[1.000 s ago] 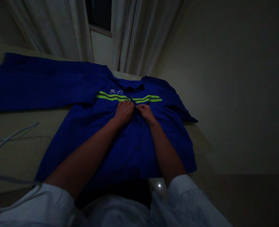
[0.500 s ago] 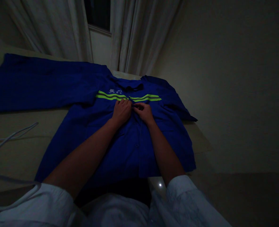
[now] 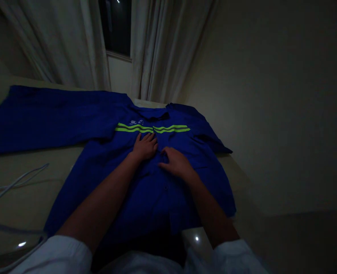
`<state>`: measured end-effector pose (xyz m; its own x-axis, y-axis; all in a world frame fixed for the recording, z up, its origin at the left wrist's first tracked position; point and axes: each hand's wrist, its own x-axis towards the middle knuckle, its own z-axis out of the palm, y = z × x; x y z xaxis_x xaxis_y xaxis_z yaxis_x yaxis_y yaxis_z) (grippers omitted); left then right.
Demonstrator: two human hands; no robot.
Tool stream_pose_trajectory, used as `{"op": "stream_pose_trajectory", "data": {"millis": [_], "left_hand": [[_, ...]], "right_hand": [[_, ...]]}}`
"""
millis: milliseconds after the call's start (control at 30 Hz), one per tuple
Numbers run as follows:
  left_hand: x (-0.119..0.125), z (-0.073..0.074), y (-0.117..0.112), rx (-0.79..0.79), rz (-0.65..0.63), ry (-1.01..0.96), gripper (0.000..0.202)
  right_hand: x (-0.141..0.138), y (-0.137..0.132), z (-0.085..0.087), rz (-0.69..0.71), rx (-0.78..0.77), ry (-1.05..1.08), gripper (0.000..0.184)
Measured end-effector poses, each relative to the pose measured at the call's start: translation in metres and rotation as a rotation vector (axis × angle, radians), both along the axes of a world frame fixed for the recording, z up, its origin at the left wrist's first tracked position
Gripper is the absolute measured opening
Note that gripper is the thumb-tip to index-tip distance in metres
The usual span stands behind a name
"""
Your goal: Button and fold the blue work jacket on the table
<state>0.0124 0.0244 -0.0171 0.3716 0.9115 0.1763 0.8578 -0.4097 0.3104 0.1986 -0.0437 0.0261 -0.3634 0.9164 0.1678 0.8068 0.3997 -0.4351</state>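
Note:
A blue work shirt with two yellow-green reflective stripes across the chest lies spread front-up on a pale table. Its left sleeve stretches far to the left. My left hand rests flat on the chest just below the stripes, fingers stretched out. My right hand lies on the button placket a little lower and to the right, fingers loosely curved onto the cloth, with nothing lifted in them.
A white cable runs over the table at the left. Pale curtains and a dark window stand behind the table. A plain wall fills the right side. A clear rounded object sits at bottom left.
Both hands have left the placket just under the stripes where they pinched the cloth. The left one now lies flat; the right one has slid down towards me. The view has tilted slightly.

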Motion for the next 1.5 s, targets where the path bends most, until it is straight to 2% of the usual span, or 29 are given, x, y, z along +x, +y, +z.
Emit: {"op": "stream_pose_trajectory", "data": {"millis": [67, 133, 233, 300, 367, 400, 467, 533, 667, 733, 833, 900, 1000, 1167, 1300, 1400, 1500], "left_hand": [[0.000, -0.001, 0.002, -0.024, 0.014, 0.012, 0.051], [0.001, 0.003, 0.000, 0.013, 0.033, 0.001, 0.049], [0.006, 0.015, -0.010, 0.136, 0.078, -0.018, 0.044], [0.007, 0.023, -0.021, 0.176, 0.098, -0.035, 0.040], [0.006, 0.028, -0.034, 0.127, 0.046, -0.085, 0.036], [0.003, 0.028, -0.040, 0.081, -0.020, -0.115, 0.033], [-0.003, 0.025, -0.050, -0.003, -0.179, -0.153, 0.025], [-0.010, 0.020, -0.056, -0.039, -0.269, -0.153, 0.016], [-0.014, 0.011, -0.059, -0.068, -0.278, -0.169, 0.012], [-0.012, 0.009, -0.060, -0.071, -0.295, -0.213, 0.012], [-0.008, 0.008, -0.061, -0.045, -0.294, -0.282, 0.014], [-0.008, 0.007, -0.062, -0.028, -0.267, -0.321, 0.014], [-0.009, 0.008, -0.063, -0.052, -0.219, -0.354, 0.012], [-0.011, 0.012, -0.060, -0.060, -0.243, -0.334, 0.016], [-0.012, 0.010, -0.058, -0.021, -0.261, -0.218, 0.014], [-0.011, 0.010, -0.060, -0.026, -0.300, -0.243, 0.009], [-0.010, 0.010, -0.062, 0.002, -0.312, -0.279, 0.013]], "right_hand": [[0.007, -0.021, -0.011, -0.071, 0.044, 0.008, 0.040], [0.012, -0.032, -0.024, -0.145, 0.087, 0.127, 0.039], [0.016, -0.032, -0.035, -0.273, 0.109, 0.307, 0.029], [0.017, -0.028, -0.036, -0.304, 0.119, 0.349, 0.024], [0.017, -0.026, -0.034, -0.260, 0.136, 0.358, 0.025], [0.017, -0.026, -0.033, -0.225, 0.138, 0.360, 0.027], [0.016, -0.026, -0.033, -0.186, 0.128, 0.361, 0.033], [0.017, -0.027, -0.033, -0.213, 0.132, 0.352, 0.030], [0.018, -0.026, -0.029, -0.309, 0.180, 0.274, 0.012], [0.017, -0.024, -0.023, -0.278, 0.147, 0.189, 0.010], [0.010, -0.019, -0.016, -0.149, 0.091, 0.123, 0.009], [0.004, -0.017, -0.017, -0.091, 0.084, 0.171, 0.010], [0.001, -0.017, -0.027, -0.088, 0.075, 0.317, 0.012], [0.010, -0.018, -0.041, -0.103, 0.090, 0.531, 0.011], [0.011, -0.015, -0.041, -0.132, 0.069, 0.556, 0.011], [0.008, -0.015, -0.040, -0.146, 0.062, 0.534, 0.012], [0.006, -0.018, -0.039, -0.163, 0.067, 0.492, 0.013]]}}
